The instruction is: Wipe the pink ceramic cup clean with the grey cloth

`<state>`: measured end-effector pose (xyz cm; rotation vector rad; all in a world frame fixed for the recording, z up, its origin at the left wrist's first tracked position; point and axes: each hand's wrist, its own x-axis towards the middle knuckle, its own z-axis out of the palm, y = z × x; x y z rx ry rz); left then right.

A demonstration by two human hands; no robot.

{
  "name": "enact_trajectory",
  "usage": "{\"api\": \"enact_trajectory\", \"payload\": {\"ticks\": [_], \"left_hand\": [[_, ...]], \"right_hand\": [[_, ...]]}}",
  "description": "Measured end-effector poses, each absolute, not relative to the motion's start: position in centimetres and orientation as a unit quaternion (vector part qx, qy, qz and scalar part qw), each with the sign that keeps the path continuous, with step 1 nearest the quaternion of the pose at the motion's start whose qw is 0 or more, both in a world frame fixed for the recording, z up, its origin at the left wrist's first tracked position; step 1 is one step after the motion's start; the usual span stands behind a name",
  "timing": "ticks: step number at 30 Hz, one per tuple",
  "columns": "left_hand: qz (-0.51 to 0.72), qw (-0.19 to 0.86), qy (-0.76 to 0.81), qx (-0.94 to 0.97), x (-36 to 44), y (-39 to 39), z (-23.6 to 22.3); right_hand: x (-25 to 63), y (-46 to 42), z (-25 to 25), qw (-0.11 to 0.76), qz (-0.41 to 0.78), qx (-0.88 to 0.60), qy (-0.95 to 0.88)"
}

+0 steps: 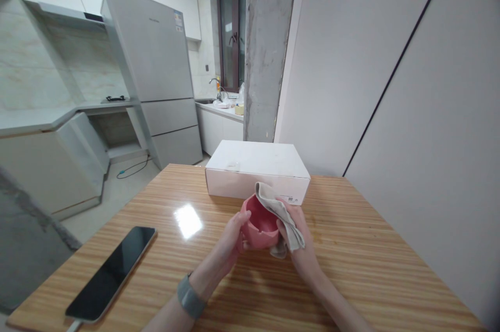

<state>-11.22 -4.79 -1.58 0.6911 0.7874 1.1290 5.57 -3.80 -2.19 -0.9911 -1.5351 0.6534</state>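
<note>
A pink bowl (261, 220) with an angular, notched rim is held tilted above the table, its opening toward me. My left hand (235, 235) grips its left side, thumb on the rim and fingers underneath. A grey-beige cloth (279, 207) drapes over the bowl's right rim, and part of it hangs below the bowl. My right hand (299, 235) is closed on the cloth, pressing it against the bowl's right side. The cloth hides some of the right fingers. Just behind the bowl stands a closed white box (258, 160).
The wood-grain table (363, 259) carries a black-screened phone (113, 274) with a white cable at the left. A white wall panel (390, 87) rises along the right. Farther back are a fridge (156, 56), a kitchen counter (35, 118) and a sink tap (216, 87).
</note>
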Motion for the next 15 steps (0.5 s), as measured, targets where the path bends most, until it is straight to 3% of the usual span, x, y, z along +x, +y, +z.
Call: {"api": "enact_trajectory", "payload": {"ticks": [4, 8, 15], "left_hand": [[0.443, 0.763, 0.319, 0.346, -11.3, -4.9, -1.8], [0.392, 0.823, 0.278, 0.305, -11.6, -4.8, -2.0], [0.427, 0.813, 0.3, 0.256, -11.5, -4.2, -2.7]], "right_hand": [[5.3, -3.9, -2.8, 0.623, 0.282, -0.416, -0.599], [5.8, -3.8, -4.1, 0.621, 0.358, -0.43, -0.548], [6.5, -2.6, -6.2, 0.638, 0.324, -0.455, -0.531]]}}
